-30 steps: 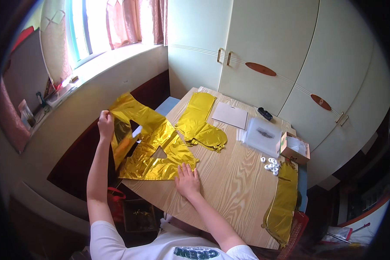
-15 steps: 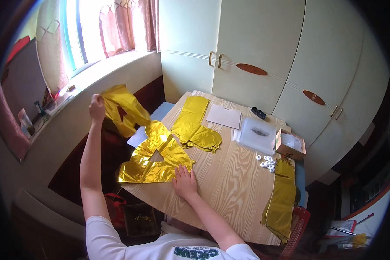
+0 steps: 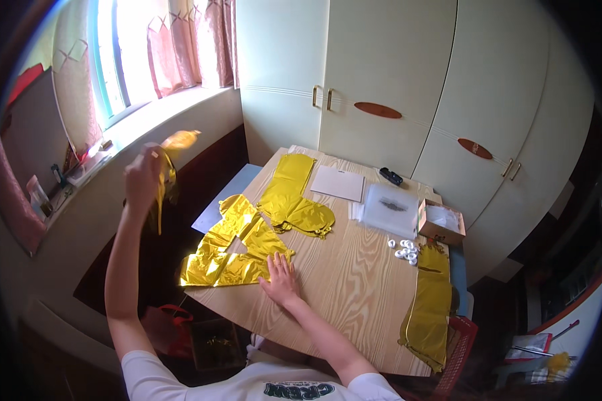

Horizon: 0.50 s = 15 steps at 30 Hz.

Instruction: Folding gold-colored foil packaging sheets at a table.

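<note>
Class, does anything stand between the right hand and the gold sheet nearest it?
Nothing visible does: the right hand rests with its fingers on the right side of the sheet. The L-shaped foil lies beyond it, not between them.

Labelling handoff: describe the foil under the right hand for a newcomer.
On the wooden table, find the near left corner. A gold foil sheet lies there, right hand on its edge. Unlike the gold stack beyond, it has a triangular opening.

A lane of bare wooden table is left between the right hand and the gold foil bundle at the right edge. Beyond it, passage is obstructed by white rings, plastic sleeves and a box.
</note>
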Tool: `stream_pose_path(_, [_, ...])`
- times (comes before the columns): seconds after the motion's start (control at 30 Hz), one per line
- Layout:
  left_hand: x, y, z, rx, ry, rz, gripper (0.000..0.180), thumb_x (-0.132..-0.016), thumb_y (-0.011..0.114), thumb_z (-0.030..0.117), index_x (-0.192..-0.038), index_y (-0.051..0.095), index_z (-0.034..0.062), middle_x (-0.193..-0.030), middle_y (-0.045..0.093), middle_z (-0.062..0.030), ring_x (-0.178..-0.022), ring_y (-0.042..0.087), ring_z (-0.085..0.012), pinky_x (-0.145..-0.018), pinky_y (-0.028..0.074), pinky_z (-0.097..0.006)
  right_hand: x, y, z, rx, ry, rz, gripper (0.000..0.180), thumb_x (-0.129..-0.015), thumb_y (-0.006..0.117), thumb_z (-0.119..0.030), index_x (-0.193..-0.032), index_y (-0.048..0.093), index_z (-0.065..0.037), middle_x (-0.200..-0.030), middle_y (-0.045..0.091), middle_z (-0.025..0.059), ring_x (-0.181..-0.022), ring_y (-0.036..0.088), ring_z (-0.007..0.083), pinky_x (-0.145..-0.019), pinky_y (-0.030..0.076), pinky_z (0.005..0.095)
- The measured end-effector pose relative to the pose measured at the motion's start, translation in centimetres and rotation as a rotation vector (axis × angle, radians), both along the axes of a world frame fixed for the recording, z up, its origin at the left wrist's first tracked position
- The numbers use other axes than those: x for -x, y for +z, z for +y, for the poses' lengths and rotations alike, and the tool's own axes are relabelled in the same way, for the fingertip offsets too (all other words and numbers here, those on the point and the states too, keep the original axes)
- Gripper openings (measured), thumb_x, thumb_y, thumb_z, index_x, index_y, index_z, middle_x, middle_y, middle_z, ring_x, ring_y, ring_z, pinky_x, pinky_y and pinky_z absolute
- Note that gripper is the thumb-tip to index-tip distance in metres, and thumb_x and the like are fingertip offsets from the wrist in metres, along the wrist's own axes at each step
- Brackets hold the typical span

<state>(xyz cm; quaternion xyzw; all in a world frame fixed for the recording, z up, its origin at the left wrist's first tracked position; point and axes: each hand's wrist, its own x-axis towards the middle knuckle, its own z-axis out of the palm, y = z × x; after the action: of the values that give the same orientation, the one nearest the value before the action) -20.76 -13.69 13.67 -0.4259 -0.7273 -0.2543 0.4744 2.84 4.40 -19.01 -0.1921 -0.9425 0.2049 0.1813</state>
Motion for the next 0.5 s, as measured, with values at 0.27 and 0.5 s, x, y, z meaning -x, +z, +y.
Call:
stream_pose_path(0.27, [-19.4,-2.1,1.1,0.432,-0.473,0.133,0.01,-0.08,0.067,0.009,-0.082,0.057,0.0092,-0.055,0.052,-0.0005,-0.046,0.057,-0.0148,-0.041,0.044,-0.03,-3.9,5.7,4.2,0.592,0.274,0.568,0.106,-0.08,0.078,-0.04,-0.153,0.011,0.0,-0.156,0.019,0.023,-0.146,0.019,0.0353,-0.118,0.023,0.0435])
stream_pose_path(0.5, [-23.2,-0.2,-1.2,0.27,-0.835,-0.179,0.016,-0.074,0.065,-0.001,-0.088,0.06,0.0047,-0.06,0.059,-0.0052,-0.046,0.06,-0.0201,-0.045,0.047,-0.03,-6.8,4.7,3.7,0.911,0.557,0.621,0.094,-0.08,0.081,-0.024,-0.15,0.021,-0.007,-0.152,0.027,0.0169,-0.143,0.026,0.028,-0.117,0.024,0.0419])
